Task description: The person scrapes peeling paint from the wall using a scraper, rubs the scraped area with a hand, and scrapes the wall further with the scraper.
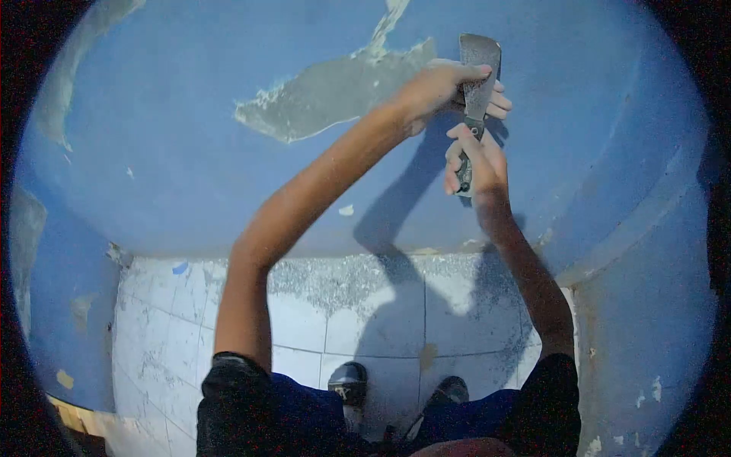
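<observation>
My right hand (487, 164) is wrapped around the dark, riveted handle of a scraper (478, 97), which stands nearly upright with its wide metal blade at the top. Higher up, my left hand (445, 85) is closed on the blade, its thumb lying across the face and its fingers passing behind. Whitish dust coats the fingers of both hands. Behind them rises a blue painted wall (304, 183). Just left of my left hand, a bare grey patch (327, 95) with ragged, flaking edges shows in the paint.
White floor tiles (297, 324) with scattered paint debris meet the wall's foot. My shoes (349, 377) stand on them. Side walls rise left and right, with more peeled spots (27, 244) at the left. A yellowish wooden piece (70, 415) sits at the lower left.
</observation>
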Tool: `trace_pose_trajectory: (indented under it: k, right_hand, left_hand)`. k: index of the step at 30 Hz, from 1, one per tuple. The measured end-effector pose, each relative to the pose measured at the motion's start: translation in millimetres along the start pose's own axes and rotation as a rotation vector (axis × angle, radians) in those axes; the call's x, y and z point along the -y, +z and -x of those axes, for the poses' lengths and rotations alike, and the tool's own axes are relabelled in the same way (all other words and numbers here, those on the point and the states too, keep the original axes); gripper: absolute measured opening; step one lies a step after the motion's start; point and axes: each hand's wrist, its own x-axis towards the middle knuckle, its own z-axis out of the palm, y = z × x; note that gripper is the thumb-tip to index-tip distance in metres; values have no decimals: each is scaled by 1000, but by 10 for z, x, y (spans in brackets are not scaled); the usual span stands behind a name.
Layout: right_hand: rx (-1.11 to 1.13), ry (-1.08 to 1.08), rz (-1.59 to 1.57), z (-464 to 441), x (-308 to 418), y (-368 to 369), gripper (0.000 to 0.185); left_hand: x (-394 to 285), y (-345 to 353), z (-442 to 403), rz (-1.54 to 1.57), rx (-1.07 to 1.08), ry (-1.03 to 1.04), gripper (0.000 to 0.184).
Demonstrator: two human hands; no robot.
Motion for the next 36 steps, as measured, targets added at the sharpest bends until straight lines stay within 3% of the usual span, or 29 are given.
trace_pose_trajectory:
  k: [5,16,19,25,29,34,36]
  right_hand:
    - [101,129,-87,193,-37,-41,40]
    - [14,397,21,337,-448,429,49]
    - [-13,292,142,343,-379,446,50]
    - [-43,403,83,451,-265,580,49]
    - [-25,314,139,437,-41,674,47]
    - [-114,348,136,466,-139,689,47]
    - [-36,325,103,440,-66,665,46]
  left_hand:
    - [80,67,14,151,-116,191,48]
    - [387,-318,507,442,-231,160,53]
    - [398,-297,532,459,-262,208,56]
    - [422,-236,568,517,-351,203,56]
    - [227,-221,536,618,-390,284,54]
    - [275,-138,550,562,-403,171,46]
    - [245,-151,537,626,-385,152,46]
